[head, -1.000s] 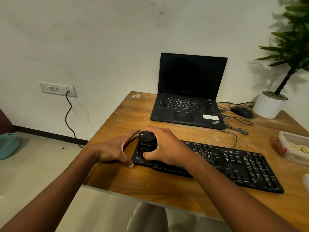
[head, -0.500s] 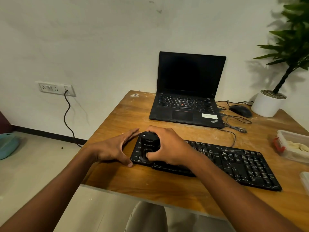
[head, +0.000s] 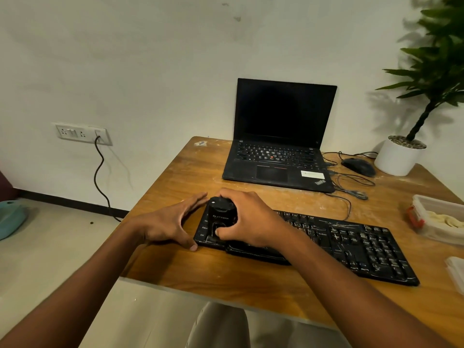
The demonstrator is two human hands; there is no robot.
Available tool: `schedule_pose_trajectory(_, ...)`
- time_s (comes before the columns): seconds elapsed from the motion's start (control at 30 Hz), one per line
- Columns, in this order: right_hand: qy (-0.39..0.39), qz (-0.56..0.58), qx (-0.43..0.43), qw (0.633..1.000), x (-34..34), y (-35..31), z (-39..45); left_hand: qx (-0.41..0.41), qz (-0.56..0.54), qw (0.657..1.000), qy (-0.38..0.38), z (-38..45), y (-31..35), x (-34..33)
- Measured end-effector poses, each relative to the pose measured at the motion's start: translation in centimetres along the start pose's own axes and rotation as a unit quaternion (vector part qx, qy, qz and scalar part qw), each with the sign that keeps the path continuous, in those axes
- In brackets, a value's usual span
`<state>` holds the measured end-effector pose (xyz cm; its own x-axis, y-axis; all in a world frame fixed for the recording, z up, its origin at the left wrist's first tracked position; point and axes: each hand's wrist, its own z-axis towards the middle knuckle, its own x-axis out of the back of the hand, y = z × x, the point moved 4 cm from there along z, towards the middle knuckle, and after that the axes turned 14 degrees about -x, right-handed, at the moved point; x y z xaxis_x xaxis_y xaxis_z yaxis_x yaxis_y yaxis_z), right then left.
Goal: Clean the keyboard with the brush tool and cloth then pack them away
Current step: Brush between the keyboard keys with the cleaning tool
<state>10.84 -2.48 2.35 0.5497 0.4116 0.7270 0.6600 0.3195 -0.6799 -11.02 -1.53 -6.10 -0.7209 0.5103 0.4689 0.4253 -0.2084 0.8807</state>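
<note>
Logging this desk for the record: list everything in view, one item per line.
keyboard: one, black, dusty, front of table
brush tool: one, black, on keyboard's left end
laptop: one, black, open, back of table
mouse: one, black, right of laptop
cables: grey and black, beside mouse
potted plant: one, green in white pot, back right
plastic container: one, clear, red clip, right edge
table: one, wooden
wall socket: one, white, black cord plugged in
left hand: flat against keyboard's left end
right hand: grips brush tool
</note>
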Motion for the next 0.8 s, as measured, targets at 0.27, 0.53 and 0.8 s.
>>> schedule_pose_trajectory(0.27, 0.015, -0.029, -0.002, 0.999, 0.7, -1.0, 0.9, -0.010, 0.004, 1.000, 0.008, 0.0, 0.5, -0.1)
schedule_pose_trajectory(0.53, 0.003, -0.022, 0.005, 1.000, -1.4, -1.0, 1.3, 0.007, 0.019, 1.000, 0.009, -0.2, 0.6, 0.1)
schedule_pose_trajectory(0.8, 0.047, -0.010, 0.017, 0.999, -0.2, -1.6, 1.3, 0.004, 0.016, 1.000, 0.007, -0.2, 0.9, -0.1)
